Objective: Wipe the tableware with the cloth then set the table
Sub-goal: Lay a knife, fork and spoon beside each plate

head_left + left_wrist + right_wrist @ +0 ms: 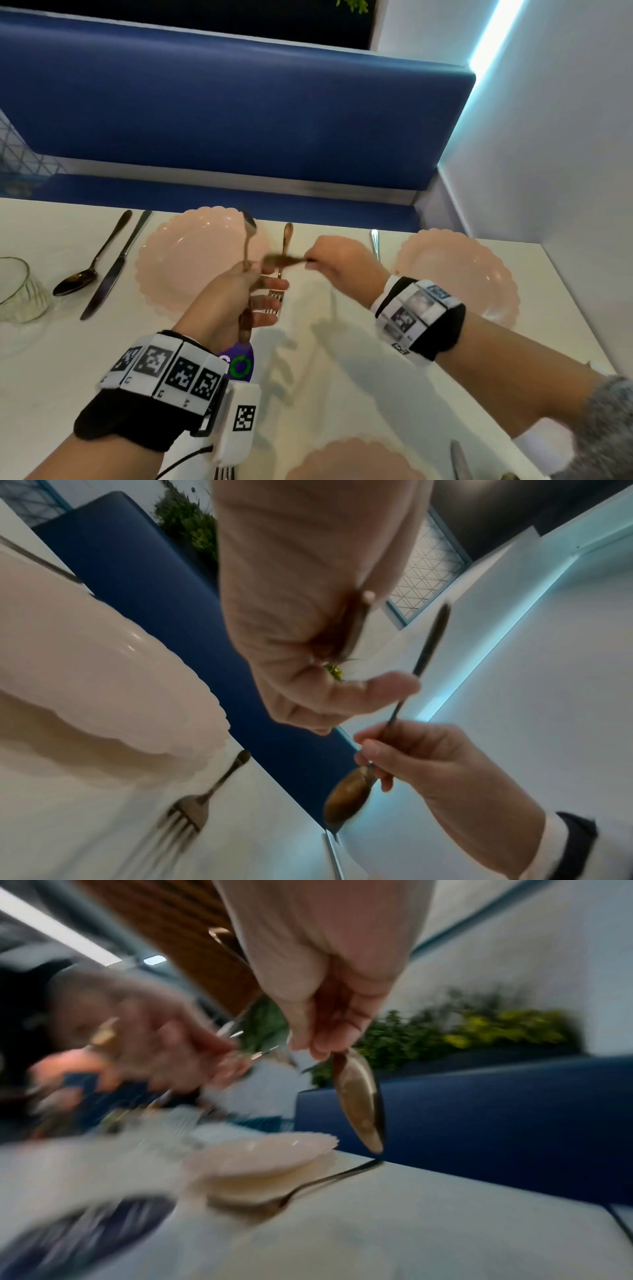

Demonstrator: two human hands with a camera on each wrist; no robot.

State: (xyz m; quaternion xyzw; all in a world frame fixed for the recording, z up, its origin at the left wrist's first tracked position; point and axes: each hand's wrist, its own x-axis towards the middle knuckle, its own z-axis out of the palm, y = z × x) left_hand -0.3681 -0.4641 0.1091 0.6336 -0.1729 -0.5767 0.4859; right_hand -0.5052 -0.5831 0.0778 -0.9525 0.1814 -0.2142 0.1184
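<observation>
My right hand pinches a brown-tinted metal spoon just behind its bowl, above the table between two plates. In the right wrist view the spoon hangs bowl down from the fingers. My left hand grips a second long metal utensil upright. It is too blurred to tell what kind. In the left wrist view my left thumb lies against the thin handle of the spoon held by the right hand. A purple item with a green ring sits under my left wrist.
Pink scalloped plates stand at the far middle, far right and near edge. A fork lies between the far plates. A spoon, knife and glass are on the left. A blue bench backs the table.
</observation>
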